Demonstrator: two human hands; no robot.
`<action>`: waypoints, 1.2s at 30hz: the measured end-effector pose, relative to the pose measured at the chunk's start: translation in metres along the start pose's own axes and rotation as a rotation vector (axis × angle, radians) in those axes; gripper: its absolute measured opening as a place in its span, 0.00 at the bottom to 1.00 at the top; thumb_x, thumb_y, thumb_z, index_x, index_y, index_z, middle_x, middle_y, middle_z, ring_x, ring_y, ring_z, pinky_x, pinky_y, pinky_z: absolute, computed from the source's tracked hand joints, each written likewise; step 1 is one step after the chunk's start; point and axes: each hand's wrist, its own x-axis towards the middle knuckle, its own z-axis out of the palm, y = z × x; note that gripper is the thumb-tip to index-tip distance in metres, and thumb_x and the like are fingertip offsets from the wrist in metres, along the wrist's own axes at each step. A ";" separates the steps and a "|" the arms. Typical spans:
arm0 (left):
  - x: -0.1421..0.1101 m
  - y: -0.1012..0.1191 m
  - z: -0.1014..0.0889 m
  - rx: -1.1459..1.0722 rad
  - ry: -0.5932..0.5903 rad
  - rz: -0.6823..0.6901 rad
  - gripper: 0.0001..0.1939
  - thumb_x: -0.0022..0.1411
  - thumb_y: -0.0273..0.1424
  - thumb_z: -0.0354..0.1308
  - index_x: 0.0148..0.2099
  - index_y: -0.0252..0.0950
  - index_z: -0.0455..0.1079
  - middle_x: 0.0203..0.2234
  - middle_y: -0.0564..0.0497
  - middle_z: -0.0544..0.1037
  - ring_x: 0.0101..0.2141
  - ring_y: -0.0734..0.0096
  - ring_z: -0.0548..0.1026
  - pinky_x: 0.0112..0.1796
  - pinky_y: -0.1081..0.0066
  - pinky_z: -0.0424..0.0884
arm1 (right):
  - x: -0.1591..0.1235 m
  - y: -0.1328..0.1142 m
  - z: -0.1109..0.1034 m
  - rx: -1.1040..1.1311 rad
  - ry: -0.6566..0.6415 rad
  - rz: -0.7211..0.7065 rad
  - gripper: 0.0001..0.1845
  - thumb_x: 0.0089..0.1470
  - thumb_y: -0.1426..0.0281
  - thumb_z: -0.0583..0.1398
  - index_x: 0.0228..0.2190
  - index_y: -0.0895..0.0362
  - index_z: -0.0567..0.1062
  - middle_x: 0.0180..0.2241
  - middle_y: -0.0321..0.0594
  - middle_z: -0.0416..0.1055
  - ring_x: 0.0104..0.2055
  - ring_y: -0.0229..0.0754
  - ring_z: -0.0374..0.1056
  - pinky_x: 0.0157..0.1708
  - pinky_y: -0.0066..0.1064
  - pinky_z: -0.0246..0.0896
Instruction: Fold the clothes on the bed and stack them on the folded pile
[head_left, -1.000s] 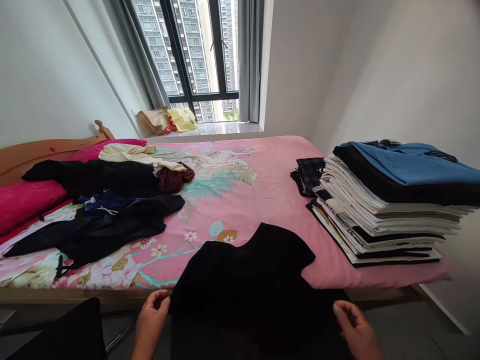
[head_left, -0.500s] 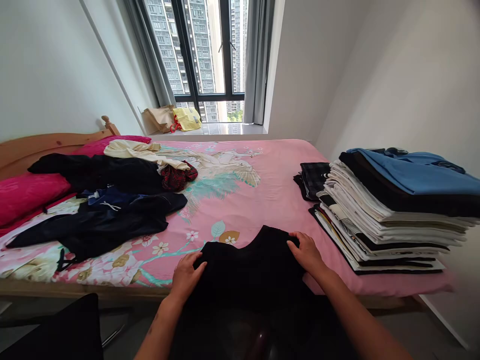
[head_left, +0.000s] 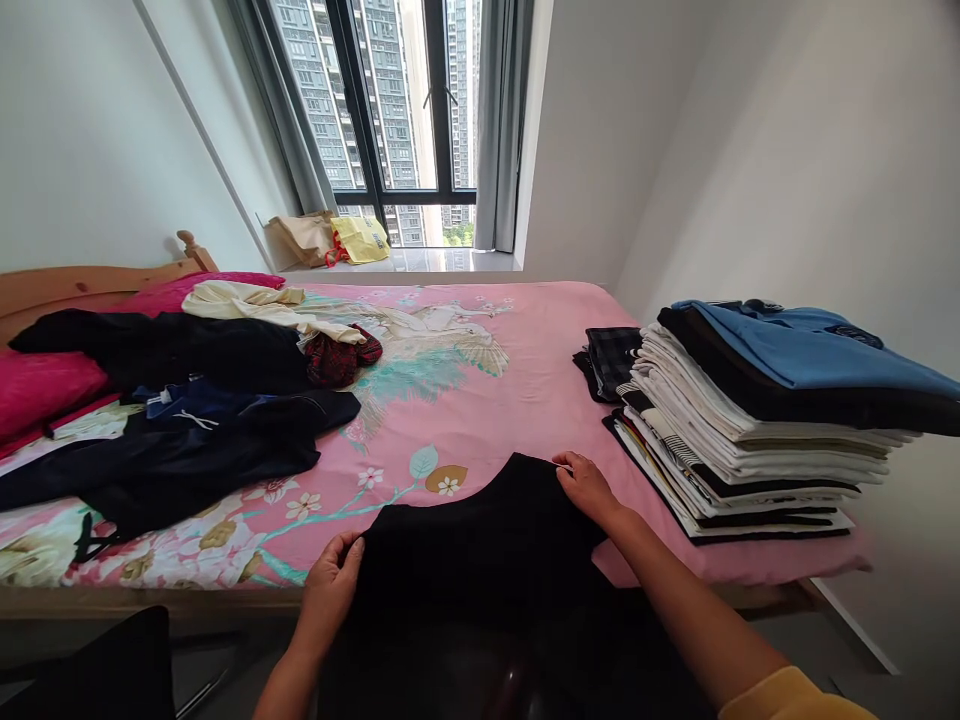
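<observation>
A black shirt (head_left: 465, 560) hangs spread between my hands at the near edge of the bed, its curved neckline facing away from me. Gripping its left shoulder is my left hand (head_left: 334, 575), thumb against the fingers. My right hand (head_left: 586, 488) pinches the right shoulder close to the neck. The lower part of the shirt runs down out of view toward my body. Beneath its upper edge lies the pink flowered bedsheet (head_left: 540, 400).
A tall stack of folded clothes (head_left: 757, 440), blue on top, stands at the right, beside a dark plaid folded garment (head_left: 611, 360). Loose dark clothes (head_left: 225, 440) and a cream garment (head_left: 255, 305) lie at the left. A black chair (head_left: 97, 665) is at lower left.
My left hand has moved left and slightly down, stretching the neckline wider. My right hand has shifted slightly up and left on the shoulder. The view has turned a little to the right.
</observation>
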 end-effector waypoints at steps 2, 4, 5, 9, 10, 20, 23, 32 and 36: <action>0.000 -0.003 0.000 -0.049 -0.016 -0.024 0.23 0.47 0.51 0.57 0.36 0.38 0.72 0.31 0.50 0.78 0.36 0.61 0.75 0.39 0.66 0.70 | -0.007 -0.007 -0.001 -0.009 0.011 -0.036 0.12 0.52 0.68 0.53 0.37 0.55 0.72 0.41 0.39 0.72 0.47 0.42 0.63 0.49 0.33 0.55; 0.002 -0.005 0.002 -0.073 -0.035 -0.058 0.23 0.43 0.51 0.60 0.35 0.38 0.73 0.31 0.51 0.79 0.36 0.60 0.75 0.39 0.67 0.70 | -0.013 -0.014 0.000 -0.043 0.008 -0.080 0.10 0.51 0.66 0.55 0.35 0.53 0.72 0.40 0.38 0.71 0.48 0.43 0.62 0.50 0.34 0.53; 0.003 -0.006 0.003 -0.082 -0.054 -0.078 0.23 0.41 0.51 0.61 0.34 0.38 0.73 0.31 0.51 0.79 0.36 0.59 0.75 0.38 0.67 0.70 | -0.015 -0.018 0.000 -0.083 -0.005 -0.102 0.09 0.51 0.65 0.55 0.35 0.53 0.72 0.40 0.38 0.71 0.48 0.44 0.61 0.50 0.34 0.52; 0.005 -0.007 0.004 -0.149 -0.138 -0.170 0.25 0.40 0.50 0.63 0.36 0.37 0.74 0.30 0.52 0.80 0.35 0.60 0.76 0.36 0.69 0.71 | -0.016 -0.028 0.009 -0.258 -0.081 -0.135 0.13 0.49 0.69 0.57 0.39 0.54 0.72 0.42 0.42 0.70 0.47 0.47 0.61 0.46 0.37 0.53; 0.004 -0.007 0.004 -0.178 -0.151 -0.191 0.26 0.40 0.50 0.63 0.36 0.37 0.74 0.29 0.52 0.80 0.34 0.61 0.76 0.35 0.69 0.71 | -0.014 -0.030 0.012 -0.273 -0.090 -0.123 0.13 0.48 0.70 0.57 0.38 0.55 0.72 0.41 0.43 0.70 0.46 0.47 0.62 0.44 0.38 0.53; -0.017 0.035 -0.034 -0.055 -0.067 0.048 0.19 0.44 0.47 0.63 0.35 0.39 0.77 0.35 0.49 0.79 0.41 0.59 0.74 0.45 0.66 0.68 | -0.028 -0.047 -0.055 -0.038 0.095 -0.180 0.02 0.46 0.73 0.53 0.26 0.55 0.65 0.29 0.36 0.68 0.34 0.40 0.63 0.37 0.30 0.56; -0.028 0.075 -0.050 -0.098 -0.038 0.082 0.19 0.46 0.45 0.63 0.37 0.39 0.76 0.35 0.50 0.79 0.40 0.60 0.74 0.42 0.67 0.70 | -0.044 -0.058 -0.111 0.178 0.137 -0.125 0.03 0.49 0.68 0.53 0.27 0.53 0.66 0.24 0.32 0.65 0.27 0.38 0.61 0.29 0.29 0.56; 0.004 0.194 -0.063 0.235 0.142 0.451 0.17 0.53 0.45 0.55 0.37 0.39 0.73 0.31 0.52 0.78 0.34 0.65 0.74 0.37 0.72 0.68 | -0.030 -0.092 -0.200 0.087 0.360 -0.254 0.06 0.52 0.64 0.55 0.33 0.53 0.68 0.25 0.33 0.67 0.26 0.39 0.63 0.27 0.31 0.57; 0.020 0.235 -0.080 0.267 0.257 0.558 0.16 0.56 0.44 0.53 0.39 0.39 0.72 0.30 0.55 0.77 0.32 0.70 0.73 0.35 0.75 0.67 | -0.021 -0.111 -0.235 0.130 0.508 -0.321 0.10 0.53 0.64 0.56 0.37 0.54 0.71 0.30 0.36 0.71 0.31 0.41 0.66 0.32 0.33 0.60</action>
